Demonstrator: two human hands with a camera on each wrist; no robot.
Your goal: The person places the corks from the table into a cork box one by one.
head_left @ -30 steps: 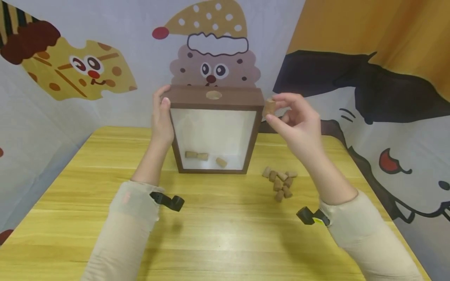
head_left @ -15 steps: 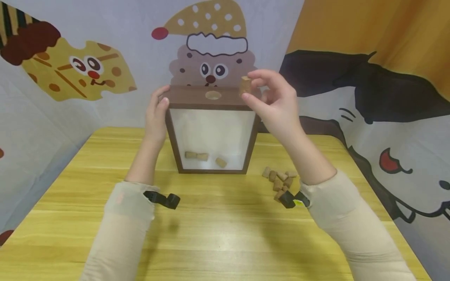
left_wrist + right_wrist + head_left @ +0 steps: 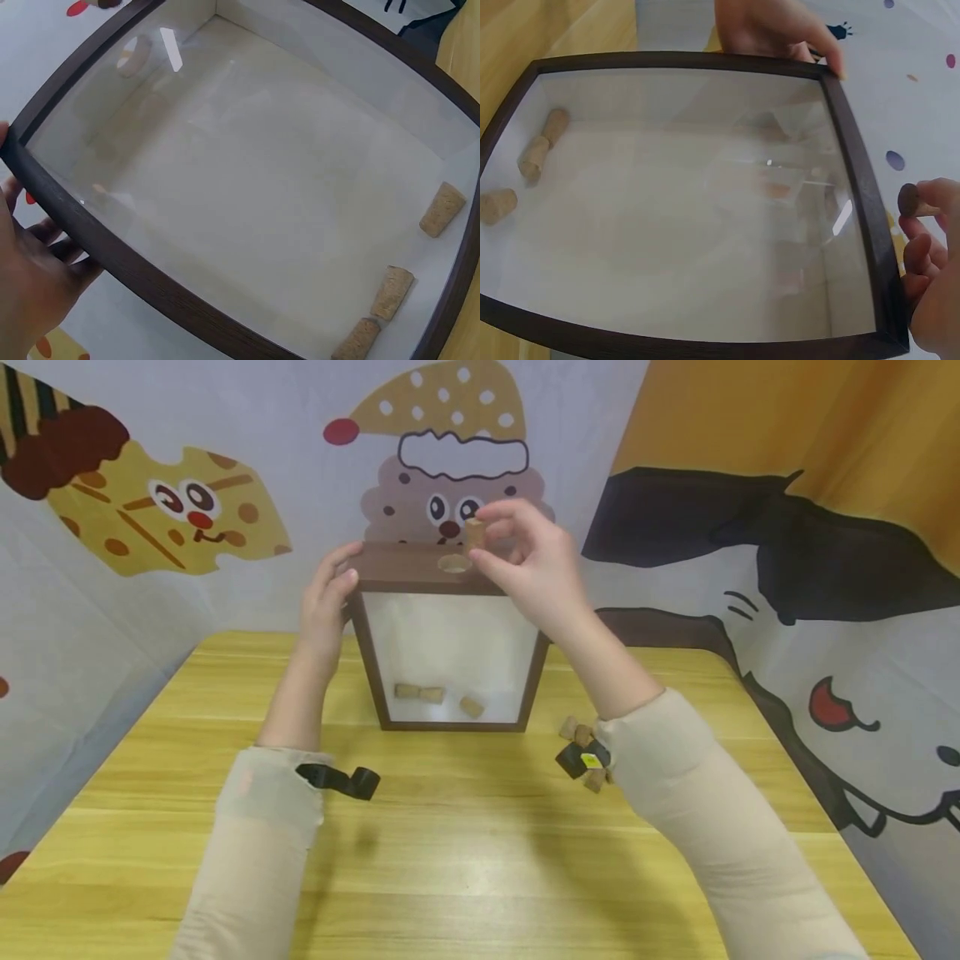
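Note:
A dark brown frame box (image 3: 371, 652) with a clear front and a round hole (image 3: 453, 563) in its top stands upright on the table. Its top left corner is held by my left hand (image 3: 324, 597), thumb at the front edge and fingers behind, as the left wrist view shows. Between thumb and fingertips my right hand (image 3: 536, 564) pinches a cork (image 3: 475, 535), upright just above the top, right beside the hole. Behind the clear front, several corks lie on the box floor, among them a tilted cork (image 3: 472, 707) and a cork (image 3: 392, 292) end to end with another.
A small pile of loose corks (image 3: 568, 727) lies on the wooden table (image 3: 450, 843) right of the box, partly hidden by my right wrist camera (image 3: 573, 761). A cloth (image 3: 247, 410) printed with cartoon figures hangs close behind the box.
My right hand has carried the cork up and left, from beside the box's right corner to next to the hole. My left hand has shifted slightly left, still at the corner.

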